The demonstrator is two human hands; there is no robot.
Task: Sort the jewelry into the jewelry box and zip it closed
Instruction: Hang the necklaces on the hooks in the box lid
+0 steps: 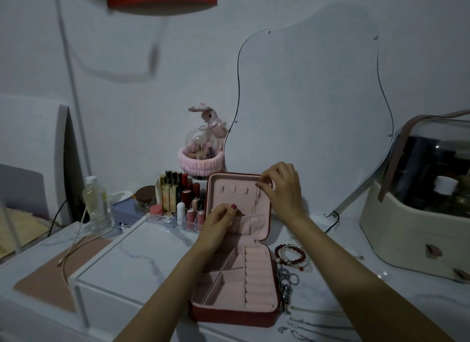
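At far left on the white marble worktop [152,255]: a clear plastic bottle [96,201], then a clear organizer of lipsticks and small bottles [178,204] against the wall. Behind it, a pink rabbit figure on a glass dome [203,140]. At centre, a red jewelry box [236,313] lying open, pink lining showing, lid [237,189] standing upright at the far side, tray with dividers and ring rolls nearest. Left hand [220,223] in front of the lid's lower half, fingers curled, pinching the elastic pocket [248,223] there. Right hand [282,186] at the lid's upper right corner, fingertips pinching near the rim; what they pinch too small to tell. Just right of the box tray, beaded bracelets [291,256], a silver chain [287,283] and thin necklaces [312,324] on the worktop, apart from both hands. Far right, a cream cosmetics case [407,229] with clear cover.
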